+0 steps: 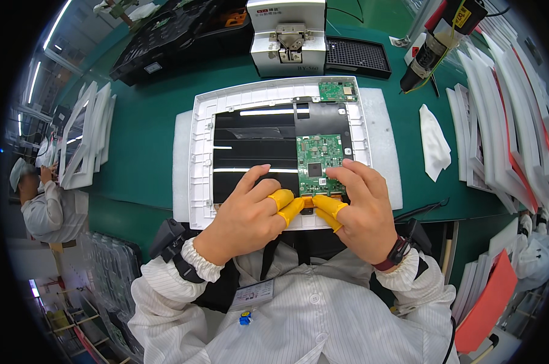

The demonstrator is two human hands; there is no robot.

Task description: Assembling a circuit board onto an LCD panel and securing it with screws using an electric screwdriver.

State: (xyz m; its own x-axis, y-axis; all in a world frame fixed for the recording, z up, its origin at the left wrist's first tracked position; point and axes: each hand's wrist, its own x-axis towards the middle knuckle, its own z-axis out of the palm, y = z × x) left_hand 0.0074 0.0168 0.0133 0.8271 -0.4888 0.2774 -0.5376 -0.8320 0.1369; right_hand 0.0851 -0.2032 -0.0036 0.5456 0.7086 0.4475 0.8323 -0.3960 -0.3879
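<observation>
From here, I think I should press the orange strip (308, 202) softly and evenly, and hold it straight at the bottom edge of the green board (316, 151), which lies inside the white frame (203, 121). My left hand (250, 213) and right hand (368, 209) lean in from both sides, backs up, with their yellow-capped fingers (329, 205) bent close together at the strip's ends; I can't tell if they pinch it or only push.
</observation>
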